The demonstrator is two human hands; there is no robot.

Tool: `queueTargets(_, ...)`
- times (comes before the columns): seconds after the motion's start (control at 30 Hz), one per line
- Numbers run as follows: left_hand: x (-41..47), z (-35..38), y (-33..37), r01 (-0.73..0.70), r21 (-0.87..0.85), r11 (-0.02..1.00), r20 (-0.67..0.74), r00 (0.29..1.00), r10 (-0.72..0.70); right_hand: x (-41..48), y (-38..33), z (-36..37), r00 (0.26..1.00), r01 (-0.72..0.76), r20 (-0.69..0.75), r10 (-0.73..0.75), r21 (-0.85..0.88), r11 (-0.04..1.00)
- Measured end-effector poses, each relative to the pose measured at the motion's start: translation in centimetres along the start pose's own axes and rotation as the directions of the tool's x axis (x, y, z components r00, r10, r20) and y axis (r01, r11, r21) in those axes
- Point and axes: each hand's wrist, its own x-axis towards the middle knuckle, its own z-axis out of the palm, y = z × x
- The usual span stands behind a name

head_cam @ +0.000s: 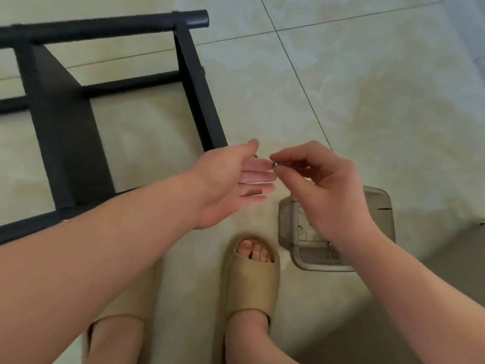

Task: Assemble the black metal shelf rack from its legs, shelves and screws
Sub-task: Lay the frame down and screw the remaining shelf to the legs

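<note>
The black metal shelf rack (63,132) lies on its side on the tiled floor at the upper left, with legs and two shelf panels joined. My left hand (231,185) is held out flat, palm up, fingers straight, just right of the rack's nearest shelf edge. My right hand (322,190) pinches a small silver screw (275,165) between thumb and forefinger, right at my left fingertips. A small dark bit shows by my left thumb; I cannot tell what it is.
A clear plastic tray (378,206) with a few small screws sits on the floor under my right wrist. My two feet in beige slippers (249,282) stand at the bottom centre. Pale floor tiles (367,88) stretch to the upper right.
</note>
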Motion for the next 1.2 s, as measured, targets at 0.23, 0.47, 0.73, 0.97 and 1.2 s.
queueTargets(0.23,-1.2,-3.0,2.2,0.010,-0.101,0.995,-0.014,1.000,-0.011,0.9,-0.6,2.9,0.997,0.075,0.004,-0.075,-0.074,0.994)
queueTargets(0.47,-0.2,-7.3,3.6,-0.169,-0.052,0.984,-0.165,0.973,0.158,3.6,1.5,3.7,0.961,0.189,0.254,-0.104,-0.334,0.923)
queueTargets(0.73,2.9,-10.4,3.5,-0.179,0.186,0.966,-0.261,0.939,0.224,8.5,1.9,5.3,0.809,0.436,0.588,-0.002,-0.598,0.673)
queueTargets(0.97,5.1,-8.4,3.5,-0.116,0.485,0.867,-0.111,0.975,0.193,11.4,1.0,4.8,0.669,0.581,0.737,0.095,-0.599,0.551)
queueTargets(1.2,5.3,-8.5,2.8,-0.112,0.434,0.894,-0.078,0.984,0.161,14.2,0.9,5.6,0.593,0.721,0.799,0.104,-0.584,0.374)
